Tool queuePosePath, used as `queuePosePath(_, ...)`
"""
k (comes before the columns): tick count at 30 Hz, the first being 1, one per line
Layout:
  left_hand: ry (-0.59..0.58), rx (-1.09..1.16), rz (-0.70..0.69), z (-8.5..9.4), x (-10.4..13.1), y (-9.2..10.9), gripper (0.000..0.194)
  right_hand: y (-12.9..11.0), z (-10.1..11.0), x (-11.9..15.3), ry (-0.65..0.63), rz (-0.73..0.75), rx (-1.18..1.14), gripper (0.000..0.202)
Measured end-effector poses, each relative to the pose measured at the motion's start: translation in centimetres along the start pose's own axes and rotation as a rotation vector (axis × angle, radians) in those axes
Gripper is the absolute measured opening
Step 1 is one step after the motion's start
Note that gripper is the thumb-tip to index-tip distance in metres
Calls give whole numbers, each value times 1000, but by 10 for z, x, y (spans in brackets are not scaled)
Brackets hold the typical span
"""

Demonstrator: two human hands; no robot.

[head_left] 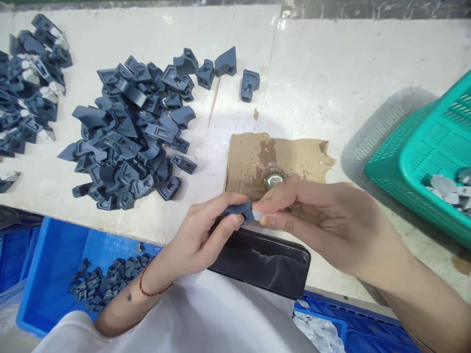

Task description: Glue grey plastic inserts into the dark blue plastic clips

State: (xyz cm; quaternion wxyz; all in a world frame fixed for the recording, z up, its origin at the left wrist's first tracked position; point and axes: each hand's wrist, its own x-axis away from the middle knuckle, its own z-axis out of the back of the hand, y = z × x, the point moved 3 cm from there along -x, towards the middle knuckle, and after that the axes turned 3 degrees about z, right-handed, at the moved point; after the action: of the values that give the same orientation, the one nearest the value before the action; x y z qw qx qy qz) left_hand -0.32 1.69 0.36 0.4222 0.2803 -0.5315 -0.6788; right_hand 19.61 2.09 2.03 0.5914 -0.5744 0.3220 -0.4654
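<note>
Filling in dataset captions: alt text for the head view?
The left hand holds a dark blue-grey plastic part while the right hand pinches a small white piece at the part's end, near a torn brown cardboard sheet and black rectangular phone. A heap of similar dark parts lies left on the pale tabletop; a green perforated plastic basket stands right.

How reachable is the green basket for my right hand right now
Probably yes: only tabletop shows between your right hand and the green basket, though the hand would likely need to release the white piece first.
</note>
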Motion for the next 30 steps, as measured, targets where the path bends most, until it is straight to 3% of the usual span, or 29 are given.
queuePosePath(6, -4, 115, 1, 0, -2, -1, 24, -1, -3, 0, 78, 25, -19, 10)
queuePosePath(10, 80, 30, -101, 1, -1, -2, 39, 0, -5, -3, 100, -30, -162, 13)
queuePosePath(14, 143, -38, -120, 0, 0, -3, 26, 1, -5, -5, 101, -85, -226, 17)
queuePosePath(23, 125, 78, -51, -5, 3, -5, 22, 1, -6, -5, 99, -10, -43, 12)
queuePosePath(30, 161, 41, -112, -5, 2, -8, 30, -10, -3, -2, 117, 101, 192, 13)
